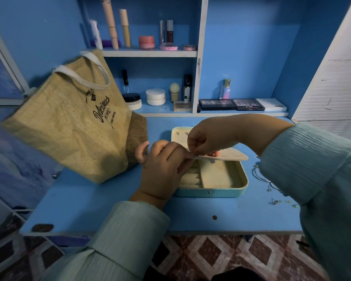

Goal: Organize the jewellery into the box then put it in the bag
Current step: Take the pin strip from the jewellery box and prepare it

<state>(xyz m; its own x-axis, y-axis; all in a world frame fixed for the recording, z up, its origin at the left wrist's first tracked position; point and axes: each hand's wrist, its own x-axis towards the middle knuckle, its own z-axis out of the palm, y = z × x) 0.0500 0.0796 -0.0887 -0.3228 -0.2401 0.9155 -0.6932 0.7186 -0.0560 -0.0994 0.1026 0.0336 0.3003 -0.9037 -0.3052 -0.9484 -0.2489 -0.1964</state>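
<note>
I see the jewellery box lying open on the blue counter, just right of the leaning jute bag. My left grip and right grip both pinch the box's beige inner flap at its left end, fingers curled. Loose jewellery lies on the counter right of the box.

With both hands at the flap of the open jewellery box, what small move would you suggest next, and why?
Probably finish at the flap and reach the right hand for the loose jewellery on the table. The jewellery box stands open with its right compartment bare, while both hands, the left hand included, pinch the flap.
</note>
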